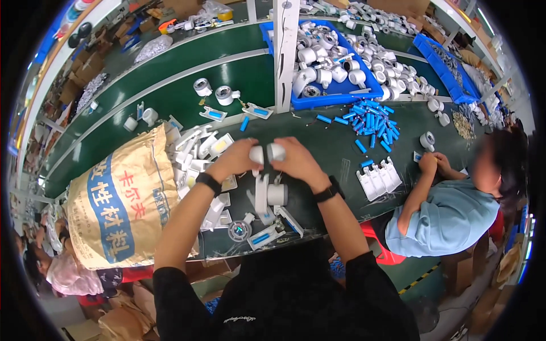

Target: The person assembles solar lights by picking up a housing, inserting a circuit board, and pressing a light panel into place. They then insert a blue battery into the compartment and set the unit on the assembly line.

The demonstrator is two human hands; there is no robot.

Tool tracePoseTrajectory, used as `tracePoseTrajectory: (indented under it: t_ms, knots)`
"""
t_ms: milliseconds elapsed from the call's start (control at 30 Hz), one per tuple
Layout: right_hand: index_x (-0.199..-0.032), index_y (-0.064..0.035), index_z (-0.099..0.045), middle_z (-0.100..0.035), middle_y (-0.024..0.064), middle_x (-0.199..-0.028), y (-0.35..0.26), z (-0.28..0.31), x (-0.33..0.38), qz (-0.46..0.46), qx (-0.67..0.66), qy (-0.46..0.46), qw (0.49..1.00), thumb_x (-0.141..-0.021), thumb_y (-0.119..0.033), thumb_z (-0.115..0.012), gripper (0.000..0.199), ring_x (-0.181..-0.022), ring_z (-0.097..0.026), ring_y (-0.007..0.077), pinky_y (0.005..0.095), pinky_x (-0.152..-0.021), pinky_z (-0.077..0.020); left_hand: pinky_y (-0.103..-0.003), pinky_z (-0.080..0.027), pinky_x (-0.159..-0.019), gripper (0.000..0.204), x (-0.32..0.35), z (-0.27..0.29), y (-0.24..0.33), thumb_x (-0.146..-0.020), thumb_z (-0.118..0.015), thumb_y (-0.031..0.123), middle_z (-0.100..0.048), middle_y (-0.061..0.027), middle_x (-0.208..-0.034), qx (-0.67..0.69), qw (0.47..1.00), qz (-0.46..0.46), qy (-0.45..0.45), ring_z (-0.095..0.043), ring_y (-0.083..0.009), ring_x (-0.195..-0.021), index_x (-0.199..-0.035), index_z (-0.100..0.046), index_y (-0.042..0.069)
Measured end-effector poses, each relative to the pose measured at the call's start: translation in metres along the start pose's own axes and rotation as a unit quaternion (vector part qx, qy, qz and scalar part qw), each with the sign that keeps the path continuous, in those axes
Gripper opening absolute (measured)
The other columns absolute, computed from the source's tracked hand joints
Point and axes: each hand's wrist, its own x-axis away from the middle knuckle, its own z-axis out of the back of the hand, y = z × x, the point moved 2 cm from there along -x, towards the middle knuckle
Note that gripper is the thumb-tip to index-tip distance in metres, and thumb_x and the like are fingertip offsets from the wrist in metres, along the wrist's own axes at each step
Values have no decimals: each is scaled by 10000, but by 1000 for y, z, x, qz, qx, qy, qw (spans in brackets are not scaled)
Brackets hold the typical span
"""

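Note:
My left hand (236, 157) is closed round a white rounded plastic housing (257, 155). Just to its right, my right hand (297, 162) grips a second white rounded housing (276, 152), with a narrow gap between the two pieces. Below them on the green bench lies a white unit with a flat base and a round head (277, 195). Nearer to me are a round part with a lit, greenish centre (239, 230) and an open white casing with a blue battery (261, 238) in it.
A large paper sack (122, 199) stands at the left beside piled white casings (220, 145). Loose blue batteries (372, 122) lie at the right, behind a row of white casings (380, 180). A blue tray (341, 100) of white heads is farther back. A co-worker (449, 210) sits at the right.

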Motion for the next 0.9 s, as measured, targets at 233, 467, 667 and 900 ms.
tracePoseTrajectory:
  t_ms: [233,467,667,900]
  knots:
    - [-1306,38,-573,-598,253,-1283,20,17,-8,15,13,135,991,-870,-232,-746,542,-1159,-604,429,450,-979,-514,-434,-512,-979,618,4,7,0,-744,-858,224,-643,-234,-1257,-87,960,51,263,-608,-398,-1176,-1252,-610,-25]
    - [-1024,2,-641,-578,226,-1168,5,0,32,-174,112,124,970,-886,-303,-751,353,-956,-649,450,503,-842,-543,-460,-558,-806,431,40,-9,19,-873,-731,465,-724,-186,-913,-67,964,209,152,-704,-375,-892,-908,-751,36]
    - [-931,-5,-634,-697,181,-869,37,-2,12,-156,30,194,968,-925,-267,-707,272,-845,-682,414,462,-746,-546,-477,-535,-828,472,18,-40,-22,-907,-674,493,-715,-218,-943,8,977,153,148,-690,-389,-919,-896,-761,29]
    - [-1083,-8,-693,-719,69,-799,70,38,16,-236,-183,162,941,-926,-147,-733,214,-756,-713,135,278,-683,-566,-442,-534,-850,406,22,-54,32,-766,-829,406,-667,-173,-962,-82,962,151,211,-642,-347,-947,-885,-744,27]
